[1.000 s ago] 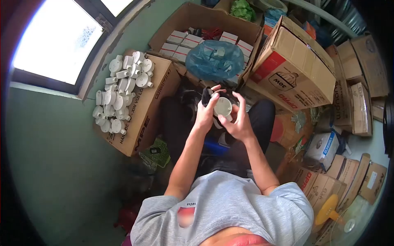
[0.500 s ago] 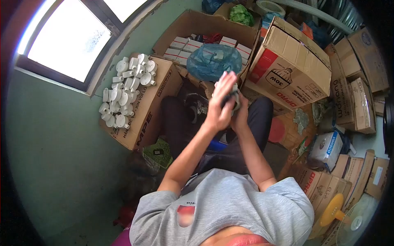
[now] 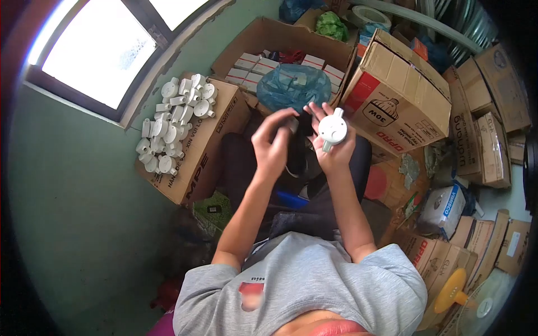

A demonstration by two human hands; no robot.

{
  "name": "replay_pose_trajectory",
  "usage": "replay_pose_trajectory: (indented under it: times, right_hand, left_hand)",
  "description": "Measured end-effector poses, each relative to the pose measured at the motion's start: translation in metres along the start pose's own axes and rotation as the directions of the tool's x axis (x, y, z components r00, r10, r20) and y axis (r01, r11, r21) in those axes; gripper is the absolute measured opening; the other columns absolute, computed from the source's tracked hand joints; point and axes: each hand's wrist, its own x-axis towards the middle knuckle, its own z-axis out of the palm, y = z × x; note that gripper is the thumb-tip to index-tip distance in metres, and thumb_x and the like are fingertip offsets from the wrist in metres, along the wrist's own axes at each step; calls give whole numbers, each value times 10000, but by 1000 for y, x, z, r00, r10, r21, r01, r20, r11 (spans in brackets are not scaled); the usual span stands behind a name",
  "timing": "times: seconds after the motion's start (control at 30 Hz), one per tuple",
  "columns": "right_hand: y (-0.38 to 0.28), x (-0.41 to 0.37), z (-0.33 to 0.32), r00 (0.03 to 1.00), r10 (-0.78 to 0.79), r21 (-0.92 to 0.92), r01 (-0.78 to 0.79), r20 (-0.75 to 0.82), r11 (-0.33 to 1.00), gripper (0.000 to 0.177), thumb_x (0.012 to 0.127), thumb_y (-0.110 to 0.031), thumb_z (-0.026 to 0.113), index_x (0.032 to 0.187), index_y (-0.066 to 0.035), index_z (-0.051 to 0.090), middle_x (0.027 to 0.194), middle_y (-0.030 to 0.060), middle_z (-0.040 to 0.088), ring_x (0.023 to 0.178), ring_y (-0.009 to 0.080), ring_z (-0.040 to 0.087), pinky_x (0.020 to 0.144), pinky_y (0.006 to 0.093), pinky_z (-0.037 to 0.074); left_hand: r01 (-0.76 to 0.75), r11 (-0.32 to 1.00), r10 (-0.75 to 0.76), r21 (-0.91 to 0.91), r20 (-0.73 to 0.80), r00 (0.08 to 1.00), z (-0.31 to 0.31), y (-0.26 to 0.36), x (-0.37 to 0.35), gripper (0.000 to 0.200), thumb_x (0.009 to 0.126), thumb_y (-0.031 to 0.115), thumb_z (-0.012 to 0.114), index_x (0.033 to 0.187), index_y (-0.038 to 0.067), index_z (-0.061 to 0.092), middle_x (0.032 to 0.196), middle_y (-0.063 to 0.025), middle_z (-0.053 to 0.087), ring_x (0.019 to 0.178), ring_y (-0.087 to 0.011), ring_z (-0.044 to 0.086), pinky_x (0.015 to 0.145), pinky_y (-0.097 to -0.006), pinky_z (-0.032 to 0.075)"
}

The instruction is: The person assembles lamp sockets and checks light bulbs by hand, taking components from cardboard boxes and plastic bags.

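Observation:
On my right hand [image 3: 338,152] lies a white round conduit junction box [image 3: 333,130] with two opposite spouts, its flat face towards me. The fingers are partly spread behind it and the thumb is beside it. My left hand [image 3: 270,147] is to its left, apart from the box. Its fingers curl around something small and dark that is blurred and mostly hidden. Many similar white junction boxes [image 3: 171,126] are piled on a cardboard box [image 3: 216,131] to the left, under the window.
Ahead, an open carton [image 3: 246,42] holds small white boxes and a blue plastic bag [image 3: 294,87]. A large lamp carton [image 3: 395,92] stands to the right. Further right are stacked cartons [image 3: 487,140] and a yellow and white fan [image 3: 453,290]. A green basket [image 3: 213,211] sits low on the left.
My hands were pressed together around the piece; now they have parted. The left has moved left, and the white junction box shows fully on the right palm.

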Motion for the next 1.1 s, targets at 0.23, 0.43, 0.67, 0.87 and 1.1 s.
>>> replay_pose_trajectory:
  times: [0.23,0.43,0.67,0.87,1.1]
  right_hand:
    - [28,-15,39,994,83,84,-77,-71,994,682,1083,-605,363,1483,-83,545,1401,121,650,1277,238,619,1082,422,486]
    - [29,-2,14,995,54,92,-46,-85,995,703,1064,-586,313,1458,-45,530,1468,220,592,1432,409,520,1213,572,387]
    - [19,26,-37,995,-53,5,54,-85,999,758,1039,-688,338,1311,-17,565,1205,235,662,1173,483,670,1028,668,540]
    - [39,-3,-1,971,-56,-222,3,-231,975,851,1048,-792,197,1276,-91,622,1115,90,728,892,241,745,672,337,612]
    - [40,-2,17,973,172,251,-207,155,946,912,962,-878,346,1347,-83,575,1303,182,651,1216,437,646,975,736,520]
  left_hand:
    - [-132,961,95,244,155,983,35,5,5,330,907,5,673,1225,40,755,1342,-140,722,1270,-259,677,1090,-370,493]
    - [-106,938,36,331,210,977,28,-9,-21,359,859,-4,742,1210,70,762,1425,-163,681,1363,-333,632,1133,-425,488]
    - [-59,943,-37,326,280,959,3,-10,-44,388,824,-66,722,1195,42,758,1379,-160,705,1285,-285,681,1097,-397,519]
    - [-3,992,24,126,-162,987,-4,4,1,209,950,-52,640,1132,-5,730,1094,-75,731,1004,-137,682,912,-291,543]
    - [-477,824,317,307,447,836,20,-1,9,363,718,64,801,1078,28,762,1171,-183,719,1259,-357,633,1080,-454,489]
